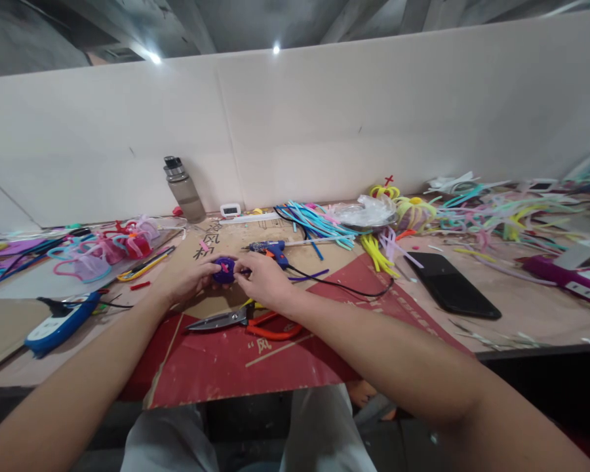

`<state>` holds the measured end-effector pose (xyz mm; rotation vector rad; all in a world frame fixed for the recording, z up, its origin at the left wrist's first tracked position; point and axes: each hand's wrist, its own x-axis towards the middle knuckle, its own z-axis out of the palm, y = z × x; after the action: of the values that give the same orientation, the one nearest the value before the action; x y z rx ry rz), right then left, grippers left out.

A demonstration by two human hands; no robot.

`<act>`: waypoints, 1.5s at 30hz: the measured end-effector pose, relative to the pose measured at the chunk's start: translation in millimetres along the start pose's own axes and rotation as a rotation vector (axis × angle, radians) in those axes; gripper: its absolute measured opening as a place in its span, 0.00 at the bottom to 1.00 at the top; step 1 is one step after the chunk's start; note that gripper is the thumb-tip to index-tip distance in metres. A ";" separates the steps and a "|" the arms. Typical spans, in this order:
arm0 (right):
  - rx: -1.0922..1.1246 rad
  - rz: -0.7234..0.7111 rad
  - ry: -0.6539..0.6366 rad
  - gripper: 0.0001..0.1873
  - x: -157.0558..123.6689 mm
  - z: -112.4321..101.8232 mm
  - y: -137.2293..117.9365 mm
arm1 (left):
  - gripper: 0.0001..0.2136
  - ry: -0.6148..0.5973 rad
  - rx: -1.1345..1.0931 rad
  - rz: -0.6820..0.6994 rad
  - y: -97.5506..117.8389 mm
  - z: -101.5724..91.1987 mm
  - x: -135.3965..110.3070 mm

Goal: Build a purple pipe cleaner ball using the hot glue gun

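My left hand (196, 278) is closed around a small round purple piece (223, 271) that looks made of fuzzy pipe cleaner, with a pink cross-shaped mark on its face. At the piece's right side, the fingers of my right hand (258, 278) pinch its edge; the fingertips are partly hidden. A purple pipe cleaner (311, 275) sticks out beyond my right wrist. Just behind that hand lies a blue glue gun (270, 249) with a black cord. Orange-handled scissors (221, 320) lie below both hands on red-printed cardboard (201, 373), the handles partly under my right forearm.
Pipe-cleaner baskets (96, 259) and a blue power strip (61, 324) are at left. A bottle (184, 190) stands by the wall. Cyan pipe cleaners (319, 223), yellow ones (378, 255), a plastic-covered dish (364, 213), a phone (450, 283) and a purple power strip (568, 275) lie right.
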<state>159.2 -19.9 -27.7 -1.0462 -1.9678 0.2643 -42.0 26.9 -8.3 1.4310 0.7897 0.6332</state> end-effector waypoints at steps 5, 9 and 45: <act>0.000 0.008 -0.005 0.04 -0.1 -0.3 -0.2 | 0.23 -0.003 -0.015 -0.027 -0.2 -1.0 -0.4; -0.011 0.005 -0.001 0.04 0.2 -0.4 -0.3 | 0.23 0.001 -0.028 -0.039 0.3 -0.2 -1.0; -0.015 0.002 -0.010 0.04 -0.3 1.2 0.9 | 0.23 0.010 -0.013 -0.034 1.5 2.3 -2.6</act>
<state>158.8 -19.3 -29.1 -1.0587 -1.9804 0.2568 -41.6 23.5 -6.7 1.4004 0.8150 0.6187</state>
